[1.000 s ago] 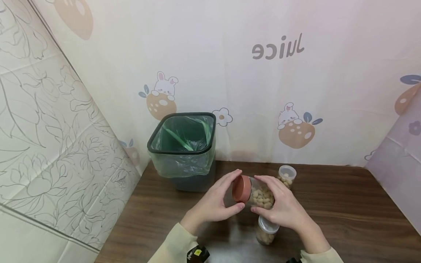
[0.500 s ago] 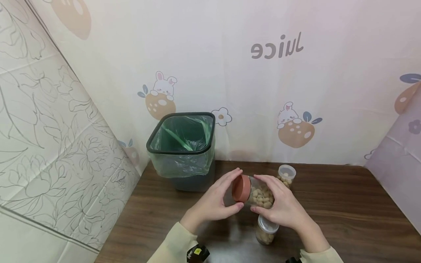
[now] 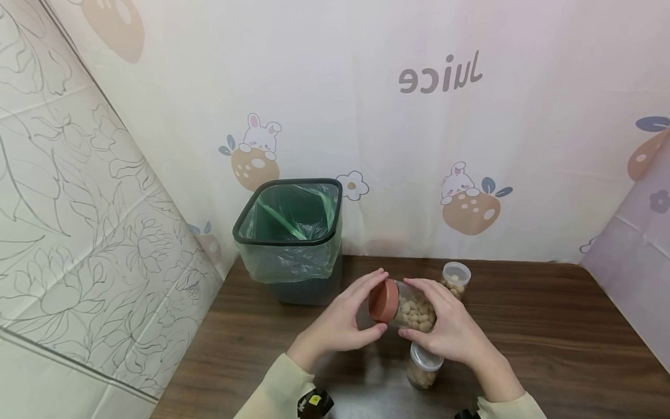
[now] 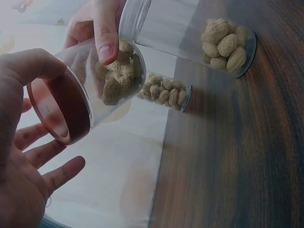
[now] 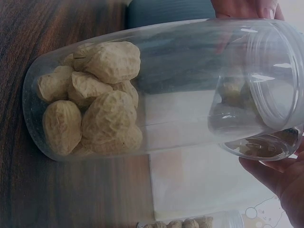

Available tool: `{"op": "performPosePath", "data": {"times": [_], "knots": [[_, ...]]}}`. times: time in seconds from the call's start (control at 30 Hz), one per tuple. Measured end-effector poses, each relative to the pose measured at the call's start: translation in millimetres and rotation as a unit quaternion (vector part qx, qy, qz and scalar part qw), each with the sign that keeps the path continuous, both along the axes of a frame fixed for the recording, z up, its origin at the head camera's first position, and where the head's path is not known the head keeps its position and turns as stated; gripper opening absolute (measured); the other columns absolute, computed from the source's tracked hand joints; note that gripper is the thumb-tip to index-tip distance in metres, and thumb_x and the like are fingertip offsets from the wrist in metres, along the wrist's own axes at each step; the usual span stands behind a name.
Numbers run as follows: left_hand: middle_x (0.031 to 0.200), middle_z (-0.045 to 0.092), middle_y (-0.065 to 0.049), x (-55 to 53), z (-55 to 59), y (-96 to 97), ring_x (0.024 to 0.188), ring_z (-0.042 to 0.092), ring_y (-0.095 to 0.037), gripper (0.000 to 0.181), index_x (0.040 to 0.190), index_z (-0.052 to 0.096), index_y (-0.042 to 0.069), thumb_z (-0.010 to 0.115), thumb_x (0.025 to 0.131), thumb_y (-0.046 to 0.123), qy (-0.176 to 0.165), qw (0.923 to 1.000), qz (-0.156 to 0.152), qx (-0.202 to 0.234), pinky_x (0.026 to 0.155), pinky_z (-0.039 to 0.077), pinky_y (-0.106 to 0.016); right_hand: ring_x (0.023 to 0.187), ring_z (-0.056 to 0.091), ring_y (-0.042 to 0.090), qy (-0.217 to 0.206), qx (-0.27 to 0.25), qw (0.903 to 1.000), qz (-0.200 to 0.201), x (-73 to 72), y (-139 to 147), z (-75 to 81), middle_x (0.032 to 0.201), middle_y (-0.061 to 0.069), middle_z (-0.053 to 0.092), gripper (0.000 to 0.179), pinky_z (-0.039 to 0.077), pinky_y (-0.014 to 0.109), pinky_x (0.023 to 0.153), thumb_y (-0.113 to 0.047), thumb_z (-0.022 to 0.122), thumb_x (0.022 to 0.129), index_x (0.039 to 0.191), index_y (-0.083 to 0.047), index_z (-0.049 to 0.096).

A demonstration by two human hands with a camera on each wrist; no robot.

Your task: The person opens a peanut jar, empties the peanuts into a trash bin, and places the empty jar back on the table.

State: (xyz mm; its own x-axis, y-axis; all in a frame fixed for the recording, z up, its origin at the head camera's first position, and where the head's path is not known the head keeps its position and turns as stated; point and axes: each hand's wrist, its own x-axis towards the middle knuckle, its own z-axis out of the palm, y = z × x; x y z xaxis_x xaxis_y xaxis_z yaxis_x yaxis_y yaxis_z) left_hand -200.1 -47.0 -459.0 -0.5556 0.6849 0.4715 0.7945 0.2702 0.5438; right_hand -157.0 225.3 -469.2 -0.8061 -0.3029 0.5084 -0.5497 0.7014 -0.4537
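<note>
Head view: almost nothing has shifted over the last second. The left hand (image 3: 342, 320) pinches the reddish lid (image 3: 384, 301), its fingertips reaching slightly further over the upper edge than before, while the right hand (image 3: 455, 326) stays wrapped round the clear body of the held jar (image 3: 416, 315). That jar is off the table (image 3: 251, 355), tilted onto its side between the two hands, with the front jar (image 3: 425, 368) below it, the far jar (image 3: 455, 280) beyond and the bin (image 3: 309, 291) to the left. The lid remains on the mouth, so I judge that the two parts have not separated. Left wrist view: thumb and fingers bear on opposite edges of the lid, and the peanuts (image 4: 118, 78) lie toward the held jar's far end; the right thumb presses on its side. Right wrist view: the front jar stands in the foreground and partly covers the held jar, so I cannot tell from here how firm the right grip is.
</note>
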Motion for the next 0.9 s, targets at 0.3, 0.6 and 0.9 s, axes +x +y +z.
{"op": "performPosePath", "data": {"times": [0.3,0.6,0.9], "knots": [[0.177,0.032,0.002,-0.4,-0.7,-0.8,0.159,0.039,-0.018,0.091,0.171,0.034,0.021,0.083,0.094,0.023,-0.026,0.9996,-0.001,-0.009,0.122,0.044,-0.042,0.132,0.061,0.024,0.002,0.005,1.0000,0.003,-0.9,0.1,-0.3,0.147,0.002,0.062,0.102,0.058,0.057,0.101,-0.031,0.107,0.065,0.152,-0.012,0.058],[0.174,0.038,-0.004,-1.6,0.5,-0.1,0.157,0.043,-0.021,0.091,0.170,0.035,0.014,0.083,0.093,0.021,0.010,0.9999,-0.004,-0.002,0.119,0.047,-0.039,0.131,0.061,0.025,0.001,0.003,1.0000,0.006,-1.1,-0.9,1.1,0.147,0.003,0.063,0.102,0.058,0.057,0.100,-0.031,0.107,0.065,0.152,-0.013,0.058],[0.172,0.040,-0.005,-1.5,0.0,0.3,0.156,0.043,-0.022,0.091,0.170,0.035,0.017,0.083,0.093,0.021,0.018,0.9998,-0.003,-0.001,0.119,0.047,-0.038,0.132,0.061,0.025,0.000,0.003,1.0000,0.008,-0.8,-0.4,0.2,0.146,0.003,0.063,0.102,0.057,0.057,0.101,-0.032,0.107,0.065,0.153,-0.014,0.057]]}}
